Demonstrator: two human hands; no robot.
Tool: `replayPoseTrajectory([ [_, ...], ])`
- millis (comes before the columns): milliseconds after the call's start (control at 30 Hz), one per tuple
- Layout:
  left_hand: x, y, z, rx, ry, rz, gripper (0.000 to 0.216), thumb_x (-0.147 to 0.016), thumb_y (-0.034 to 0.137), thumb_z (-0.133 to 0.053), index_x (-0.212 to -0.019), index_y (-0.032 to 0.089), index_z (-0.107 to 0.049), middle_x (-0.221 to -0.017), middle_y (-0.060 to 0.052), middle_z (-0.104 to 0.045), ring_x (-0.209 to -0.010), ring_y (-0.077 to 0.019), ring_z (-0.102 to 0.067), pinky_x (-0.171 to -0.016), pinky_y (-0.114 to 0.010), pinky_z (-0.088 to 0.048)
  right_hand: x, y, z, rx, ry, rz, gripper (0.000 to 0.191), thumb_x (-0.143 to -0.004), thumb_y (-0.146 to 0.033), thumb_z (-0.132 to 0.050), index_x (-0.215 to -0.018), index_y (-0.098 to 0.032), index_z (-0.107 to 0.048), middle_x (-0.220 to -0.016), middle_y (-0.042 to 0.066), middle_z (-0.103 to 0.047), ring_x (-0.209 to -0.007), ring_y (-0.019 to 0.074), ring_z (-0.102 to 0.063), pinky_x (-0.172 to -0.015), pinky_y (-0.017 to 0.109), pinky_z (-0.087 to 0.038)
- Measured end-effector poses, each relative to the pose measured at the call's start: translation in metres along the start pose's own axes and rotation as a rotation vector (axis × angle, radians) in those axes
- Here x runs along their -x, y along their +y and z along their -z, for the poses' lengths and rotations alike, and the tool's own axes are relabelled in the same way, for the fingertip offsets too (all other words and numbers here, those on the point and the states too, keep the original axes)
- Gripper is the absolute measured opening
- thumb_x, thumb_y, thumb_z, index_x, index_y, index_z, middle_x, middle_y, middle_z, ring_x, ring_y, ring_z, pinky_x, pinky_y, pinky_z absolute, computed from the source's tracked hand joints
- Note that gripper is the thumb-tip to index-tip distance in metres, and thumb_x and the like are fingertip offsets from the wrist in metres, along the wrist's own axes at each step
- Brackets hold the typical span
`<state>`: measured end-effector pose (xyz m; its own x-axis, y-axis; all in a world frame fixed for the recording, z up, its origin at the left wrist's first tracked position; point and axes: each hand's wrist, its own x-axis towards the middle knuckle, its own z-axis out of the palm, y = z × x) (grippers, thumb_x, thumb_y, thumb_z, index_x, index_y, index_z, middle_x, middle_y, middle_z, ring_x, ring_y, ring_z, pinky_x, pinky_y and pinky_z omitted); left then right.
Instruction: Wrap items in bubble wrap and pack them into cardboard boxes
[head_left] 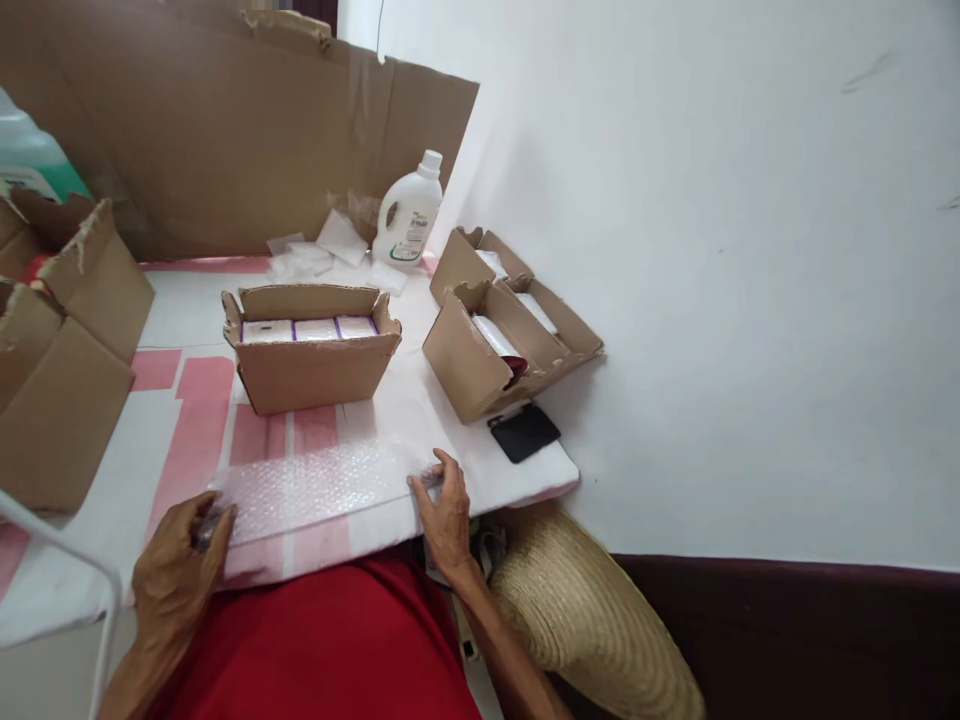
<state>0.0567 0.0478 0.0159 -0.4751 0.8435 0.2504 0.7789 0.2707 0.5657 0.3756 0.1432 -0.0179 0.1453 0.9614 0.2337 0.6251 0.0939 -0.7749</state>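
A clear strip of bubble wrap lies stretched out flat over the near edge of the table. Its left end is gripped by my left hand, with the thumb on the near side and the fingers curled behind. At the other end, my right hand holds the right edge between thumb and fingers. Just beyond the strip stands an open cardboard box with several white, purple-edged packs lined up inside.
Torn-open cardboard boxes stand at the left and right. A black phone-like slab lies at the right corner. Behind are a white jug, clear plastic bags and a cardboard panel. A woven straw hat is below.
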Motion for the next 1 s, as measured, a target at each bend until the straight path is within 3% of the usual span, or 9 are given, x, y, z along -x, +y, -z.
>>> replayPoseTrajectory([
  [167,0.002,0.011,0.002,-0.19,0.15,-0.09,0.058,-0.095,0.049,-0.051,-0.143,0.016,-0.051,-0.124,-0.017,-0.064,-0.106,-0.031,-0.065,-0.085,-0.044,-0.055,-0.001,0.002,0.002,0.019,0.013,0.022,0.046,-0.093,-0.036,-0.062,-0.134,-0.018,-0.05,-0.105,0.009,-0.061,-0.1,0.0266,-0.058,-0.094,0.045,-0.049],
  [267,0.002,0.023,0.0,-0.207,0.241,-0.331,0.055,-0.093,0.036,-0.059,-0.144,0.016,-0.05,-0.133,-0.019,-0.061,-0.118,-0.034,-0.06,-0.099,-0.049,-0.048,-0.002,0.001,0.002,0.028,-0.007,0.042,0.046,-0.093,-0.034,-0.062,-0.134,-0.018,-0.049,-0.106,0.009,-0.062,-0.102,0.0268,-0.057,-0.094,0.044,-0.049],
  [400,0.007,0.041,-0.018,-0.085,0.013,-0.805,0.055,-0.092,0.023,-0.058,-0.146,0.024,-0.049,-0.142,-0.013,-0.059,-0.13,-0.0281,-0.055,-0.111,-0.042,-0.038,-0.003,0.004,0.001,0.034,0.012,0.047,0.045,-0.092,-0.033,-0.063,-0.133,-0.019,-0.05,-0.105,0.009,-0.062,-0.1,0.0264,-0.059,-0.092,0.044,-0.051],
  [467,0.013,0.043,-0.031,-0.105,-0.088,-0.938,0.056,-0.091,0.026,-0.057,-0.146,0.027,-0.051,-0.149,-0.01,-0.056,-0.142,-0.0292,-0.045,-0.12,-0.044,-0.026,-0.005,0.005,0.002,0.045,0.033,0.067,0.043,-0.093,-0.032,-0.062,-0.133,-0.02,-0.051,-0.104,0.008,-0.062,-0.099,0.0263,-0.06,-0.09,0.044,-0.053],
  [567,0.019,0.034,-0.047,-0.179,-0.12,-0.967,0.056,-0.09,0.033,-0.059,-0.145,0.031,-0.053,-0.151,-0.008,-0.054,-0.147,-0.0302,-0.037,-0.124,-0.047,-0.012,-0.004,-0.002,0.001,0.086,0.084,0.163,0.039,-0.096,-0.027,-0.058,-0.133,-0.019,-0.052,-0.109,0.012,-0.063,-0.103,0.0279,-0.061,-0.091,0.047,-0.054],
  [667,0.02,0.023,-0.055,-0.196,-0.14,-0.967,0.055,-0.09,0.037,-0.058,-0.145,0.032,-0.054,-0.153,-0.008,-0.052,-0.147,-0.0296,-0.037,-0.125,-0.048,-0.012,0.009,-0.026,-0.007,0.154,0.114,0.37,0.041,-0.1,-0.02,-0.05,-0.14,-0.017,-0.05,-0.127,0.018,-0.061,-0.122,0.03,-0.056,-0.103,0.051,-0.049],
  [833,0.016,0.018,-0.058,-0.145,-0.105,-1.026,0.042,-0.087,0.031,-0.057,-0.126,0.021,-0.069,-0.142,-0.016,-0.061,-0.151,-0.0325,-0.031,-0.124,-0.052,-0.015,0.038,-0.067,-0.034,0.194,-0.361,0.875,0.051,-0.103,-0.035,-0.05,-0.15,-0.015,-0.044,-0.149,0.014,-0.053,-0.145,0.0257,-0.04,-0.118,0.041,-0.04],
  [900,0.015,0.021,-0.057,-0.136,-0.106,-1.028,0.044,-0.086,0.031,-0.057,-0.127,0.02,-0.068,-0.142,-0.017,-0.061,-0.15,-0.0327,-0.032,-0.124,-0.052,-0.015,0.04,-0.062,-0.032,0.235,-0.436,0.851,0.061,-0.103,-0.046,-0.05,-0.15,-0.009,-0.043,-0.153,0.015,-0.049,-0.148,0.0271,-0.037,-0.121,0.041,-0.037],
  [1000,0.017,0.025,-0.054,-0.162,-0.159,-0.969,0.053,-0.087,0.034,-0.058,-0.14,0.027,-0.059,-0.152,-0.013,-0.053,-0.146,-0.0328,-0.038,-0.123,-0.052,-0.017,0.033,-0.031,-0.009,0.31,-0.399,0.715,0.072,-0.1,-0.053,-0.053,-0.152,-0.005,-0.038,-0.154,0.02,-0.047,-0.149,0.0303,-0.035,-0.121,0.048,-0.036],
])
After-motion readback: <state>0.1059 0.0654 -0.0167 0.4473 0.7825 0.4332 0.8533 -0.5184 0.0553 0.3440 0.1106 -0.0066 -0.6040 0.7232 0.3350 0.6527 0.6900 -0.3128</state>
